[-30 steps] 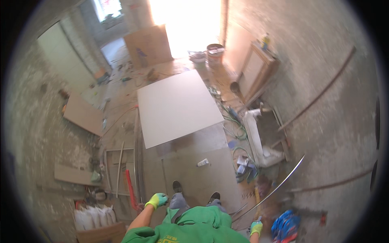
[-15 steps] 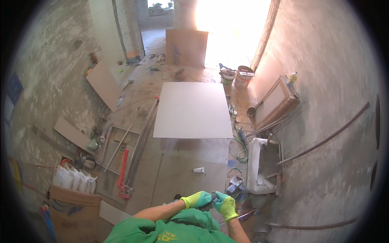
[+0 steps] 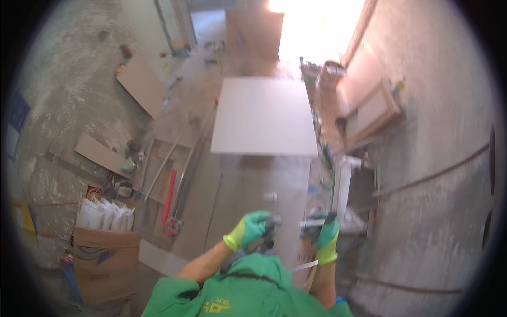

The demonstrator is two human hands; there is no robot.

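Green-and-yellow work gloves with dark fingers cover both my hands. My left hand [image 3: 252, 228] is in front of my body, its fingers curled together; a small pale spot shows at the fingertips, but what they hold is too blurred to name. Off to the right is my right hand [image 3: 327, 240], its dark fingers pointing forward and smeared by motion. Beside those fingers a blurred pale and bluish shape [image 3: 311, 222] shows; I cannot tell whether it is held or lies on the floor behind. Farther ahead, a large white square panel [image 3: 265, 116] lies flat, raised above the floor.
A small white tube [image 3: 270, 196] lies on the floor ahead. To the left are a red bar tool [image 3: 169, 196], metal frames, white bags [image 3: 105, 214] and a cardboard box [image 3: 105, 264]. Along the right wall stand a white-edged trough [image 3: 343, 185], a framed panel [image 3: 372, 113] and buckets [image 3: 331, 74].
My hands, together before, have come apart: the right has swung right and forward, the left has moved slightly forward. The whole view has tipped downward, so the panel appears higher.
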